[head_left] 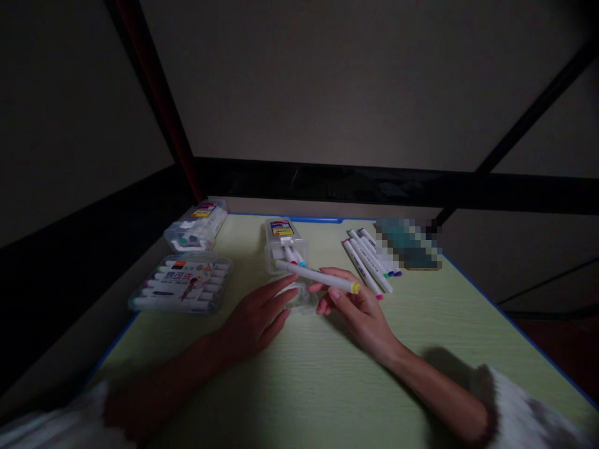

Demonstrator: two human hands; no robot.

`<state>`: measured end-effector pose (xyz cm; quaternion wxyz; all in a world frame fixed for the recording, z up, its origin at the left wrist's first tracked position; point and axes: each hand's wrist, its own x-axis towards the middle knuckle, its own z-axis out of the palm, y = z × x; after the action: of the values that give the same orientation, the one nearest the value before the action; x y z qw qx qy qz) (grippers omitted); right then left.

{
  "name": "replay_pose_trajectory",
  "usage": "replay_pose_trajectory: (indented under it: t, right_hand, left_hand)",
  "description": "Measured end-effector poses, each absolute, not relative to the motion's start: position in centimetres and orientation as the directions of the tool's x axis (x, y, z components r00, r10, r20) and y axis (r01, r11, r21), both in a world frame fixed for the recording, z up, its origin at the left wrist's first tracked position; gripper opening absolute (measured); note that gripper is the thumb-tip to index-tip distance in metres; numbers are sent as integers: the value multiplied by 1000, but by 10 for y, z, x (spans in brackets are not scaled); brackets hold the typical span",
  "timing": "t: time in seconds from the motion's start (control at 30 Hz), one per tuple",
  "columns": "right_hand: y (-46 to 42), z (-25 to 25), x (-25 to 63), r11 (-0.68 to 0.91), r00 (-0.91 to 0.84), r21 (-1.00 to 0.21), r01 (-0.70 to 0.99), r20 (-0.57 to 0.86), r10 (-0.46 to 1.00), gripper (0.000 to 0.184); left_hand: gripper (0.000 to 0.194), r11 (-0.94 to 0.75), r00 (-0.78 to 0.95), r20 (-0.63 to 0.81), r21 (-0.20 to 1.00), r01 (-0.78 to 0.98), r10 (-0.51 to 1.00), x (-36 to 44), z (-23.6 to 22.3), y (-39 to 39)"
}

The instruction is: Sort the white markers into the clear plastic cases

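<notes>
A white marker with yellow ends (pixel 318 275) is pinched between the thumb and fingers of my right hand (pixel 362 318), roughly level above the table. My left hand (pixel 255 319) has its fingers stretched out just below the marker's left half; whether a fingertip touches it I cannot tell. Behind both hands a clear plastic case (pixel 285 238) lies with its mouth towards me, and a few markers (pixel 294 254) show inside, with red and blue ends. Its transparent flap (pixel 304 300) hangs open between my hands, partly hidden by the fingers.
Several loose white markers (pixel 367 262) lie side by side at the right, next to a blurred-out flat object (pixel 409 243). At the left are a filled marker case (pixel 182 284) and another clear case (pixel 199 224) behind it. The pale green table (pixel 299 386) has blue edges.
</notes>
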<state>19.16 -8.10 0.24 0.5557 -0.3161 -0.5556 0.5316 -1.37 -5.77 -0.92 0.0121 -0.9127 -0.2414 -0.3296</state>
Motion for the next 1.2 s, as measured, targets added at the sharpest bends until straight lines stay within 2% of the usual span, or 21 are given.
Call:
replay_pose_trajectory:
  t: [0.67, 0.9, 1.2]
  right_hand:
    - [-80, 4, 191, 241, -213, -960, -145, 268, 940, 36]
    - [-81, 0, 191, 230, -220, -958, -174, 265, 939, 40]
    - [-84, 1, 190, 285, -182, -953, -103, 300, 936, 34]
  left_hand:
    - [37, -869, 665, 576, 190, 457, 476, -12, -5, -59]
    - [41, -861, 647, 582, 217, 460, 493, -13, -7, -58]
    - [44, -856, 636, 584, 242, 456, 504, -13, -7, -59]
